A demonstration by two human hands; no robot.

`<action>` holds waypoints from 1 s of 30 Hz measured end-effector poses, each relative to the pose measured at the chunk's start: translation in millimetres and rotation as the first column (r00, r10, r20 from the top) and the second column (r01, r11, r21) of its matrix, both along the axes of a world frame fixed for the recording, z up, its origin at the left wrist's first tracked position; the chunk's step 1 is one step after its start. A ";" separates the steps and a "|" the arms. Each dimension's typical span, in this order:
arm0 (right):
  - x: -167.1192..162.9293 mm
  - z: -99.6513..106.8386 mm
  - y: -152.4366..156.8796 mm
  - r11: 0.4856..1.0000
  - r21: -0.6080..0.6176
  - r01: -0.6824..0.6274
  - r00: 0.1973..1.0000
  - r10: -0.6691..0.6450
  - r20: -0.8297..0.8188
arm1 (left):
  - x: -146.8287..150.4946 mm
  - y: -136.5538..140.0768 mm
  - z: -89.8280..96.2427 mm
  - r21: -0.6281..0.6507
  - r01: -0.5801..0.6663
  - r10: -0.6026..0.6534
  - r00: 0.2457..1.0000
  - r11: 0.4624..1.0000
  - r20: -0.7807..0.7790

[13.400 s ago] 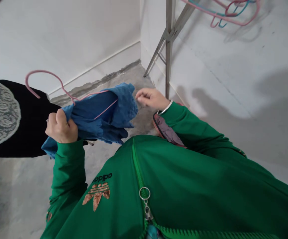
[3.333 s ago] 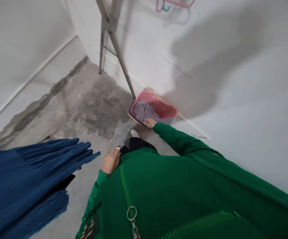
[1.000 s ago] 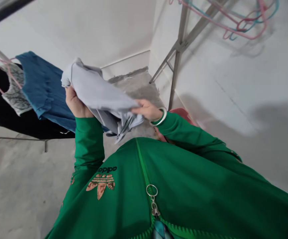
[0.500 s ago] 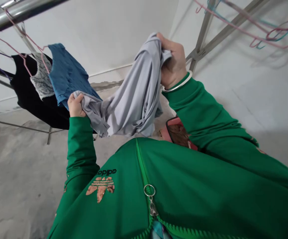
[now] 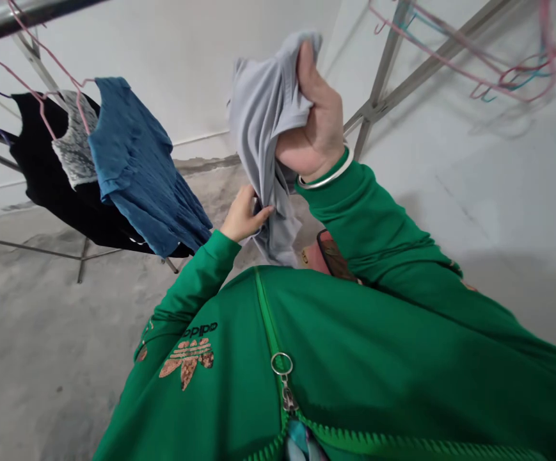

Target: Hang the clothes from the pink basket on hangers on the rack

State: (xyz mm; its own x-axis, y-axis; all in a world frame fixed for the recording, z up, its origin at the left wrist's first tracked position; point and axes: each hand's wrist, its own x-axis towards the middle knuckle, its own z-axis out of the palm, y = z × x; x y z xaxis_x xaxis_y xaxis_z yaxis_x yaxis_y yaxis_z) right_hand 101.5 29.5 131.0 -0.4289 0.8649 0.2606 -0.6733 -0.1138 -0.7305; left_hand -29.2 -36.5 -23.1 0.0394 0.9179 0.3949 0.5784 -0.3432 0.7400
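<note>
A light grey shirt (image 5: 261,96) hangs bunched in front of my chest, its lower folds dangling near my jacket. High up, my right hand (image 5: 313,121) grips the top of the cloth, thumb pressed along its edge and fingers tucked under the fabric. Lower down, my left hand (image 5: 245,216) holds the middle of the hanging folds, thumb on the near side and the other fingers partly hidden behind the cloth.
To the left, a blue dress (image 5: 138,160), a black and grey patterned garment (image 5: 76,144) and a black garment (image 5: 38,147) hang from a metal rail (image 5: 28,16). Pink and blue hangers (image 5: 512,83) hang upper right. A pink container (image 5: 312,255) stands on the floor.
My left hand has moved right, from the shirt's outstretched end to its hanging folds. My right hand has risen slightly, and the shirt now droops instead of stretching sideways.
</note>
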 end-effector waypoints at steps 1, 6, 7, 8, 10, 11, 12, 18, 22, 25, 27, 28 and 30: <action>1.2 -0.1 -1.3 1.000 0.001 0.024 1.000 -0.024 -0.004 | 1.9 5.3 -4.2 -0.039 -0.020 0.021 0.999 0.999 0.029; 15.6 -17.8 20.2 0.961 0.069 0.266 0.962 -0.270 0.050 | -61.2 15.6 9.4 0.030 -0.401 0.399 0.915 0.915 0.057; 18.5 -23.6 26.4 0.946 0.121 0.302 0.950 -0.309 0.044 | -79.5 14.3 20.4 0.115 -0.487 0.481 0.873 0.866 0.075; 20.9 -29.3 31.8 0.932 0.169 0.320 0.944 -0.329 0.027 | -96.5 12.1 33.2 0.159 -0.532 0.525 0.847 0.832 0.088; 24.2 -38.1 39.1 0.924 0.220 0.313 0.949 -0.316 -0.026 | -123.5 5.3 60.1 0.212 -0.556 0.553 0.830 0.804 0.078; 25.4 -40.7 41.2 0.927 0.225 0.300 0.954 -0.296 -0.051 | -133.1 0.9 72.4 0.232 -0.547 0.553 0.832 0.804 0.041; 26.5 -42.2 42.6 0.930 0.223 0.293 0.956 -0.283 -0.077 | -140.3 -4.1 83.0 0.259 -0.536 0.556 0.831 0.804 -0.006; 32.4 -40.6 53.0 0.951 0.165 0.263 0.963 -0.250 -0.098 | -149.0 -39.1 111.4 0.351 -0.534 0.606 0.784 0.770 -0.136; 30.7 -39.5 61.8 0.964 0.058 0.259 0.966 -0.258 -0.031 | -141.3 -58.4 115.3 0.299 -0.505 0.570 0.799 0.809 -0.192; 25.8 -36.1 65.1 0.964 -0.001 0.265 0.964 -0.265 -0.024 | -134.3 -68.8 111.9 0.286 -0.495 0.557 0.805 0.821 -0.206; 23.5 -31.7 67.5 0.966 -0.039 0.256 0.966 -0.257 -0.039 | -124.4 -75.2 106.9 0.268 -0.447 0.502 0.844 0.853 -0.190; 23.2 -28.9 69.1 0.971 -0.051 0.235 0.970 -0.238 -0.052 | -117.3 -78.3 104.2 0.223 -0.369 0.413 0.888 0.902 -0.204; 24.8 -22.3 72.8 0.979 -0.079 0.187 0.980 -0.192 -0.057 | -100.4 -83.4 99.3 0.015 -0.047 0.049 0.957 0.999 -0.286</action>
